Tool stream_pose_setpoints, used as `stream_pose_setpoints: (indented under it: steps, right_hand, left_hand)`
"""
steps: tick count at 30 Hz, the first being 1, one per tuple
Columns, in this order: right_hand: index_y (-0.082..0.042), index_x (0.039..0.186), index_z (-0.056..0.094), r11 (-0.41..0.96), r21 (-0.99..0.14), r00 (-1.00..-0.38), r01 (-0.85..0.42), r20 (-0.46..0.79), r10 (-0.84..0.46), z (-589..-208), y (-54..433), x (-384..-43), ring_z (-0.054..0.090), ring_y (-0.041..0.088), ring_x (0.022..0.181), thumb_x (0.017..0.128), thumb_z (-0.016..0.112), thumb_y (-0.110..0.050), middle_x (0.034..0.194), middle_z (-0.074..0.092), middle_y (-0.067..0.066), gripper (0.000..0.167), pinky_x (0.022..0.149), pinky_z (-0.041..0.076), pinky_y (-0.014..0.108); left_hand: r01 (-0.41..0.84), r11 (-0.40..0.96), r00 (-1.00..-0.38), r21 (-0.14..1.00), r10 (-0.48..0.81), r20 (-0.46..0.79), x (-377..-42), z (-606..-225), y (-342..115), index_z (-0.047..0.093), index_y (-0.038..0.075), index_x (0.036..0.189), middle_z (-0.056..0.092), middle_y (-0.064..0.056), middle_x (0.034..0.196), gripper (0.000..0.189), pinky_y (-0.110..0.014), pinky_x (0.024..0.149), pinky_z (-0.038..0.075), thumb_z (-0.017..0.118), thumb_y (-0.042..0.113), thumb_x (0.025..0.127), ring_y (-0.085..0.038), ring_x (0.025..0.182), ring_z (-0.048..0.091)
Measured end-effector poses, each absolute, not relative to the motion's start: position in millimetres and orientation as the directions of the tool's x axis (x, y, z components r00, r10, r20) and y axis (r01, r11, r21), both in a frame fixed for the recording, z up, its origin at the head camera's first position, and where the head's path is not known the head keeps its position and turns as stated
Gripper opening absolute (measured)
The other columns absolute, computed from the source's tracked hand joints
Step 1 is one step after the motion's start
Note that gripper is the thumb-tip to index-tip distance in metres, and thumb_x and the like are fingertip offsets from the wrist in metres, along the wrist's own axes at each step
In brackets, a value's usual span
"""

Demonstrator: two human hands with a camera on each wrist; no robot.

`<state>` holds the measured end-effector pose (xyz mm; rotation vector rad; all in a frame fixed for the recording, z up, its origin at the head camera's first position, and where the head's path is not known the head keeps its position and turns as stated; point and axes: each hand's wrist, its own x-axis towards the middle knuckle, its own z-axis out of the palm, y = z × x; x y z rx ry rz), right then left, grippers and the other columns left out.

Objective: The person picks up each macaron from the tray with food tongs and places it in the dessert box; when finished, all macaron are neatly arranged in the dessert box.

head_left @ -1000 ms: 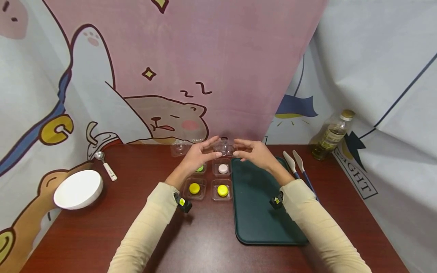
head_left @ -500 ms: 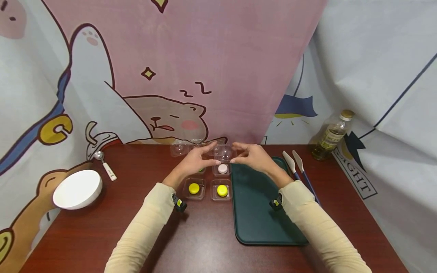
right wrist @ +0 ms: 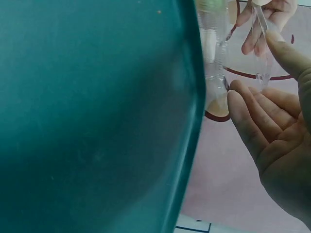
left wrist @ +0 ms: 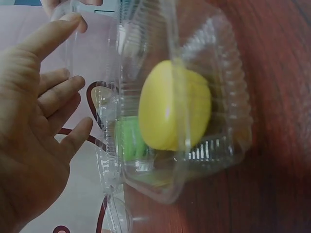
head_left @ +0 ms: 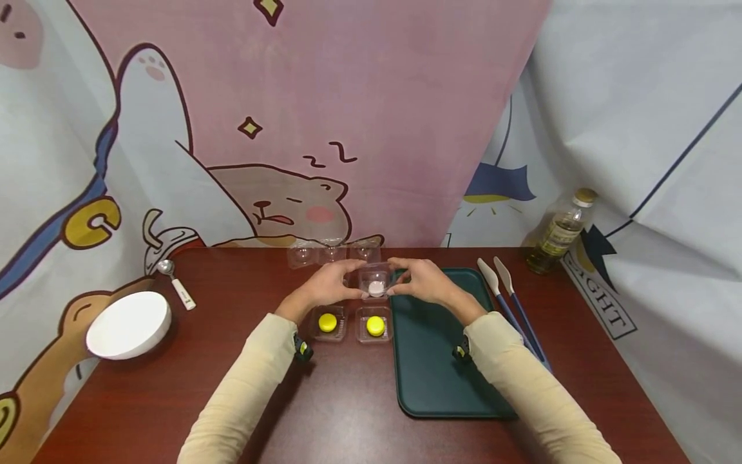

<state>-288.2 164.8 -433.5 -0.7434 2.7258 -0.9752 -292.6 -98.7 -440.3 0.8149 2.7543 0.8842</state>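
- The clear lid is held above the pale macaron; whether the macaron's clear box is touched by it cannot be told.
- Its opposite sides are pinched between thumb and fingertips by the left hand and the right hand, the grip narrow; were one side pushed down first, the lid would likely be seated askew.
- If it were lowered off-centre, the macaron could be dented or shifted.
- The green macaron, near the left hand, could be jostled by stray fingers.
- Front boxes holding yellow macarons might be knocked by a dropping wrist.
- The box could be shoved against the green tray by uneven pressing.
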Motion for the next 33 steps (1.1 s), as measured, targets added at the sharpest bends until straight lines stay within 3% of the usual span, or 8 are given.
stream_pose_setpoints:
  steps: [6,18,25,33]
  right_hand:
    - [-0.012,0.150,0.051,0.696,-0.599,-0.873,-0.397,0.011,-0.488,-442,163,-293,0.069,0.027,0.116,0.084,0.084,-0.033,0.140,0.064,0.010,0.076,0.091,0.059,0.043]
    - [-0.011,0.149,0.052,0.765,-0.485,-0.867,-0.424,-0.025,-0.497,-454,158,-300,0.055,0.029,0.136,0.085,0.081,-0.044,0.146,0.060,0.008,0.078,0.114,0.042,0.052]
    - [-0.015,0.152,0.049,0.812,-0.434,-0.881,-0.390,-0.081,-0.467,-453,156,-300,0.036,0.037,0.149,0.085,0.079,-0.048,0.154,0.052,0.012,0.079,0.117,0.034,0.060]
    - [-0.016,0.152,0.048,0.816,-0.423,-0.876,-0.394,-0.095,-0.472,-455,155,-300,0.036,0.037,0.149,0.086,0.078,-0.048,0.153,0.053,0.007,0.079,0.118,0.034,0.060]
  left_hand:
    - [0.454,0.730,-0.849,0.511,0.529,-0.002,-296,-444,-98,0.048,0.016,0.152,0.047,-0.010,0.158,0.078,-0.051,0.117,0.039,0.080,0.041,0.086,-0.030,0.143,0.047]
    - [0.465,0.788,-0.849,0.404,0.526,-0.047,-302,-452,-98,0.050,0.019,0.152,0.041,-0.010,0.161,0.077,-0.052,0.118,0.038,0.078,0.048,0.086,-0.037,0.144,0.046]
    - [0.470,0.799,-0.845,0.375,0.531,-0.071,-305,-452,-97,0.048,0.018,0.152,0.039,-0.011,0.162,0.079,-0.053,0.119,0.035,0.077,0.050,0.086,-0.038,0.146,0.043]
    - [0.477,0.806,-0.840,0.349,0.535,-0.088,-303,-451,-96,0.049,0.017,0.152,0.040,-0.012,0.162,0.077,-0.053,0.121,0.032,0.076,0.048,0.087,-0.037,0.145,0.043]
